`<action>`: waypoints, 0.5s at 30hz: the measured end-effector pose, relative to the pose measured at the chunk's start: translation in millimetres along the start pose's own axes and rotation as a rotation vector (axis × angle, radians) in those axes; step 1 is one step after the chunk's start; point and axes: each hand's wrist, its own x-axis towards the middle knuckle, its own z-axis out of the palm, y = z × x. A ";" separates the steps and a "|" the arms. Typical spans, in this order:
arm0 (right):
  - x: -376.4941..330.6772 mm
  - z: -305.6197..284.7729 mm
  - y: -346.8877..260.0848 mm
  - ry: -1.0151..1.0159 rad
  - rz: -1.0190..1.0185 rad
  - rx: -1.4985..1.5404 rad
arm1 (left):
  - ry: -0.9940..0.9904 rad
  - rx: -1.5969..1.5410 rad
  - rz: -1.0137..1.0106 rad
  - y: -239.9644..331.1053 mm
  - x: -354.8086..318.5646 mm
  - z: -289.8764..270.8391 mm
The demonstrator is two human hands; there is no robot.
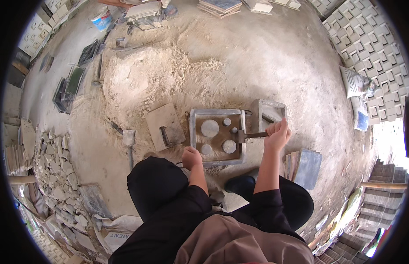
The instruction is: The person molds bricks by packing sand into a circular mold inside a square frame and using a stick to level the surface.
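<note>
A person crouches over a square metal mould frame (217,135) lying on a dusty cement floor (257,66). The right hand (277,133) is closed around the handle of a small scraper (250,135), whose blade reaches into the frame's right side. The left hand (192,158) rests as a loose fist on the frame's near left corner; whether it grips anything cannot be told. Inside the frame lie several pale round discs on a brown bed.

Well beyond the right hand, a white printed sack (356,82) leans against stacked patterned grey blocks (367,39), with a blue-and-white packet (362,119) below it. Far past the left hand stands a white and blue bucket (102,20). Near the person's left knee, a pale paper sack (114,235) with dark lettering lies crumpled.

Just left of the frame sits a flat trowel board (164,126). A heap of pale sand (142,75) spreads beyond it. Grey tiles (303,165) are stacked beside the right forearm.
</note>
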 end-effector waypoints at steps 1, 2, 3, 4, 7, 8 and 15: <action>-0.9 0.3 -1.2 -0.020 -0.022 0.008 | -0.008 0.013 -0.007 -0.6 -2.4 -4.7; -1.8 0.6 -1.6 -0.040 -0.044 0.016 | 0.000 0.016 -0.001 -0.9 -2.1 -3.0; -2.9 1.1 -1.1 -0.059 -0.065 0.024 | 0.020 0.001 0.005 0.3 -0.1 1.5; -1.2 6.9 8.3 -0.018 -0.098 -0.023 | 0.034 -0.011 0.017 1.9 2.5 4.9; 4.9 8.1 8.0 -0.024 -0.033 0.026 | 0.019 -0.005 -0.001 -1.7 2.3 6.8; 7.5 11.7 5.9 0.064 -0.037 0.010 | 0.005 0.008 -0.009 -1.5 2.1 5.7; -5.9 -1.2 13.5 0.238 -0.069 0.090 | 0.038 -0.042 0.031 -1.9 1.2 9.2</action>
